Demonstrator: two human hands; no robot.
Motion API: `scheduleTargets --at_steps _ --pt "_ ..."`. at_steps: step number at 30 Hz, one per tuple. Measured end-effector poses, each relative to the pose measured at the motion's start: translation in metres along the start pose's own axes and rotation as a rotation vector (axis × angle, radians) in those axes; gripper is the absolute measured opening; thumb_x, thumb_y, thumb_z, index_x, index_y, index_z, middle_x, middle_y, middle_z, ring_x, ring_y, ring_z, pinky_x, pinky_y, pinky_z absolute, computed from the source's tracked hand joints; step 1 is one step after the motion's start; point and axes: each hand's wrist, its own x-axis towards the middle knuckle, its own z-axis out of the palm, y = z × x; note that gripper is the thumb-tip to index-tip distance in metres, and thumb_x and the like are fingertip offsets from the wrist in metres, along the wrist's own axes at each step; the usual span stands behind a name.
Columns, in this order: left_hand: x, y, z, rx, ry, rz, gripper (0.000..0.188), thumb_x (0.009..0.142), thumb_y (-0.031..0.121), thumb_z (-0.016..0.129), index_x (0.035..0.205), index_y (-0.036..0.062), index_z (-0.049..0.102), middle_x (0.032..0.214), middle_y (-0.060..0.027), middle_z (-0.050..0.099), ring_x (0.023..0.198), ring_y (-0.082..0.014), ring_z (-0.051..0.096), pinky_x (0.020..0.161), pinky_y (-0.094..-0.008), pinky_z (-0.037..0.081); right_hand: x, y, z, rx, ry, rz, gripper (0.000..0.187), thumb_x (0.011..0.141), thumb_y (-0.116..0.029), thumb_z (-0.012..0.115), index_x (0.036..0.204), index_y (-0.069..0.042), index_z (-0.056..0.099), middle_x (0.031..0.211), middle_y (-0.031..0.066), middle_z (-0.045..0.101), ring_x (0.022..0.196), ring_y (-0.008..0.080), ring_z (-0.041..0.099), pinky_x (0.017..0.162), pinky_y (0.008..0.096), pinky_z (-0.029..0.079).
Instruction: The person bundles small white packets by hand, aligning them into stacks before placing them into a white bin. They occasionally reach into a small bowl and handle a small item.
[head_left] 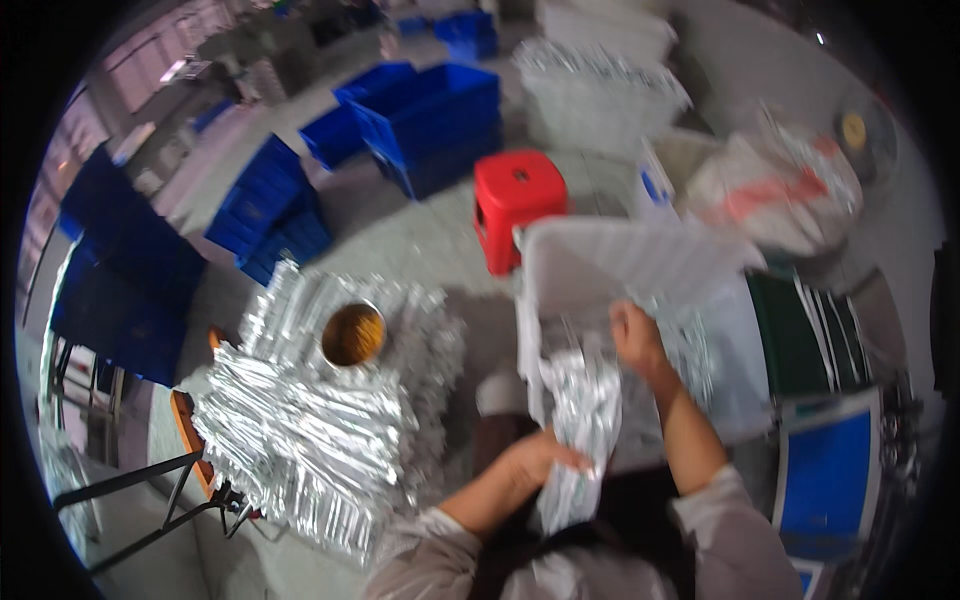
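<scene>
My left hand (532, 458) is wrapped around a crinkled silver foil bag (588, 395), which stands lengthwise in front of my body at the near left side of a white plastic bin (640, 250). Just right of the bag's top, my right hand (636, 338) is closed in a fist over the bin. Whatever it may hold is too small or hidden to make out. Inside the bin lie thin, shiny clear or silvery pieces (690, 350), blurred. To my left rises a big pile of flat silver foil bags (300, 420), with a round metal tin (340, 350) of small yellow pieces on it.
A red stool (520, 195) stands behind the bin. Blue crates (430, 120) sit farther back and to the left. At the right are a stuffed white sack (775, 190), a dark green box (795, 330) and a blue panel (828, 470). Black metal legs (130, 480) jut out at lower left.
</scene>
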Motion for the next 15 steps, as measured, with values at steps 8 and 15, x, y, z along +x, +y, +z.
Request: scheduleTargets --at_steps 8,15 --pt "0.009 -0.011 -0.028 -0.285 0.013 -0.027 0.042 0.057 0.018 0.064 0.092 0.0033 0.048 0.072 -0.0060 0.048 0.065 -0.0189 0.045 0.061 -0.0310 0.038 -0.132 -0.054 -0.021 1.909 0.019 0.487 0.009 0.076 0.004 0.052 0.072 -0.003 0.056 0.080 0.0083 0.057 0.086 0.0221 0.054 0.094 0.0433 0.038" --pt "0.010 0.003 -0.005 -0.030 0.069 -0.018 0.048 0.063 0.004 0.062 0.109 -0.0014 0.051 0.085 -0.0124 0.058 0.078 -0.0231 0.058 0.074 -0.0355 0.047 -0.063 -0.080 -0.041 0.815 -0.249 -0.032 0.077 0.071 -0.001 0.069 0.135 0.002 0.026 0.138 0.0156 0.032 0.126 0.0239 0.034 0.105 0.0347 0.026"
